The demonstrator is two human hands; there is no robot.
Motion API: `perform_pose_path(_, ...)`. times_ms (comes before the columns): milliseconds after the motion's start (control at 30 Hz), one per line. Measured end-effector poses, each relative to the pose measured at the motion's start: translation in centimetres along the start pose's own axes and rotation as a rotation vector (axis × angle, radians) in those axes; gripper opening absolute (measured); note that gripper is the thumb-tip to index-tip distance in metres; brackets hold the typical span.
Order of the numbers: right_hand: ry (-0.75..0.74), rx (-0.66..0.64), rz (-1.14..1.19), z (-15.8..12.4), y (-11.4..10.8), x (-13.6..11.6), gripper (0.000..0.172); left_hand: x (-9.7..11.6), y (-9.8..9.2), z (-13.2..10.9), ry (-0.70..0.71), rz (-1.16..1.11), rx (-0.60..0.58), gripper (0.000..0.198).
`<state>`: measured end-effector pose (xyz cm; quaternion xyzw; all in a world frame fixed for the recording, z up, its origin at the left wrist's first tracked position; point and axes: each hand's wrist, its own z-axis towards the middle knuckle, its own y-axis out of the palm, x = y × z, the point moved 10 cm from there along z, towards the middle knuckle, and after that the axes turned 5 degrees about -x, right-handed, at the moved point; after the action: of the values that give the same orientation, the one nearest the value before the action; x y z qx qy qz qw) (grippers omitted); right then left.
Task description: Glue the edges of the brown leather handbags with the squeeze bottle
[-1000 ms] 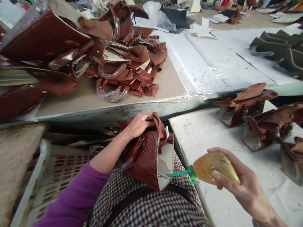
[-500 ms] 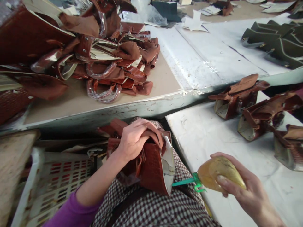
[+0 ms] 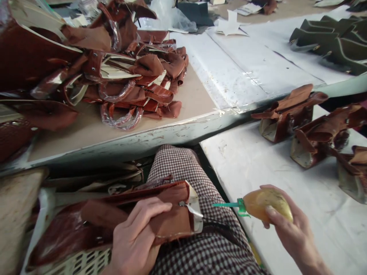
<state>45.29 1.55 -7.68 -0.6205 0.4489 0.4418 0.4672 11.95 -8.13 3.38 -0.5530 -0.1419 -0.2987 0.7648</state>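
Note:
Across my lap lies an unfinished reddish-brown handbag [image 3: 65, 225], turned on its side with its brown lining flap facing up. My left hand [image 3: 137, 233] grips it, the index finger stretched along the flap near the bag's pale open end; the fingers underneath are hidden. A small metal fitting and a pale strip show at that end. In my right hand [image 3: 289, 221] is a yellowish squeeze bottle [image 3: 268, 204] with a green nozzle. The nozzle points left at the bag's end, with a gap between its tip and the bag.
A heap of reddish-brown bag parts [image 3: 134, 84] covers the left of the workbench [image 3: 197, 99]. Dark green pieces [image 3: 332, 42] stand at the far right. Several part-made bags [image 3: 286, 114] sit on the white side table [image 3: 246, 164]. A plastic crate [image 3: 86, 261] is at my left.
My left hand has turned the handbag over and laid it out toward the left, and has moved down and left. The bottle stays in my right hand, almost level now.

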Motion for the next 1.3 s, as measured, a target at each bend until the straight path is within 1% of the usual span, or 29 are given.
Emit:
perform_pose_path(67, 0.088, -0.014, 0.054, -0.5, 0.5, 0.9, 0.046, -0.3, -0.4, -0.7, -0.055, -0.032, -0.037, 0.025)
perform_pose_path(133, 0.150, -0.032, 0.077, -0.8, 1.3, 1.4, 0.048, -0.7, -0.9, -1.2, -0.125, -0.086, -0.039, 0.020)
perform_pose_path(200, 0.149, -0.072, 0.041, -0.6, 2.4, 1.4, 0.047, -1.5, -1.3, -1.6, -0.206, -0.153, -0.014, 0.013)
perform_pose_path(267, 0.108, -0.125, -0.004, -0.1, 3.7, 1.1, 0.048, -2.0, -1.4, -2.2, -0.255, -0.225, 0.005, 0.005)
perform_pose_path(367, 0.040, -0.195, -0.029, 0.8, 5.3, 0.8, 0.049, -2.0, -1.8, -3.0, -0.247, -0.308, 0.045, 0.009)
perform_pose_path(467, -0.018, -0.219, -0.033, 1.9, 6.2, 0.3, 0.046, -1.7, -2.6, -3.6, -0.219, -0.339, 0.105, 0.016)
perform_pose_path(500, -0.039, -0.223, -0.035, 2.2, 6.4, 0.0, 0.046, -1.7, -2.7, -3.7, -0.221, -0.347, 0.109, 0.017)
perform_pose_path(567, -0.076, -0.244, -0.047, 2.9, 7.0, -0.5, 0.046, -1.9, -2.4, -3.9, -0.239, -0.354, 0.091, 0.015)
perform_pose_path(667, -0.139, -0.290, -0.107, 3.9, 8.0, -1.1, 0.048, -2.5, -1.7, -4.4, -0.288, -0.352, 0.043, 0.007)
perform_pose_path(767, -0.201, -0.307, -0.193, 4.8, 8.5, -1.4, 0.051, -2.6, -1.7, -4.4, -0.293, -0.361, 0.051, 0.005)
perform_pose_path(833, -0.206, -0.338, -0.219, 5.2, 8.9, -1.1, 0.054, -2.4, -2.0, -4.1, -0.283, -0.368, 0.061, 0.007)
perform_pose_path(933, -0.169, -0.436, -0.219, 5.4, 9.4, -0.6, 0.054, -2.2, -2.0, -3.9, -0.269, -0.369, 0.051, 0.012)
perform_pose_path(1100, -0.110, -0.594, -0.172, 4.6, 10.1, -0.3, 0.049, -2.6, -1.5, -4.6, -0.275, -0.391, 0.030, 0.006)
perform_pose_path(1167, -0.104, -0.598, -0.153, 4.5, 10.0, -0.2, 0.049, -2.8, -1.3, -4.9, -0.279, -0.394, 0.025, 0.004)
perform_pose_path(1233, -0.125, -0.539, -0.154, 4.7, 9.5, -0.1, 0.049, -2.8, -1.4, -4.9, -0.279, -0.391, 0.037, 0.003)
perform_pose_path(1300, -0.184, -0.453, -0.184, 4.9, 8.9, -0.4, 0.047, -2.7, -1.5, -4.6, -0.273, -0.392, 0.044, 0.005)
